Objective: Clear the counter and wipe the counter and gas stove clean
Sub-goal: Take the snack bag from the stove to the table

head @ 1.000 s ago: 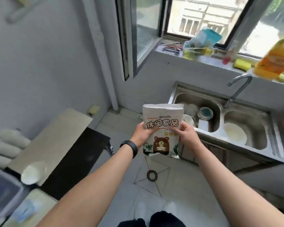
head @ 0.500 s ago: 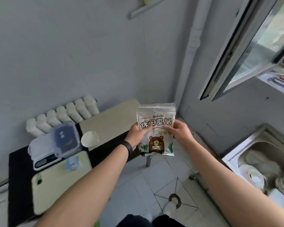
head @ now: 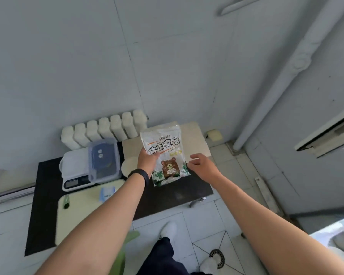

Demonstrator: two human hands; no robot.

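A white snack bag (head: pixel 165 153) printed with a brown bear and green leaves hangs over a small black table (head: pixel 167 195). My left hand (head: pixel 147 159) grips the bag's left edge; a black band sits on that wrist. My right hand (head: pixel 201 165) hovers just right of the bag with its fingers spread, off the bag. The sink, counter and stove are out of view.
On the table sit a clear lidded box (head: pixel 103 157) on a white kitchen scale (head: pixel 75 173), a white bowl (head: pixel 128 167), a pale green cutting board (head: pixel 81 211) and a beige slab (head: pixel 193 139). A white radiator (head: pixel 103 130) lines the wall. A floor drain (head: pixel 216 257) lies below.
The view has swung left from the sink to the black table. The bag has moved over the table, and my right hand has let go of it.
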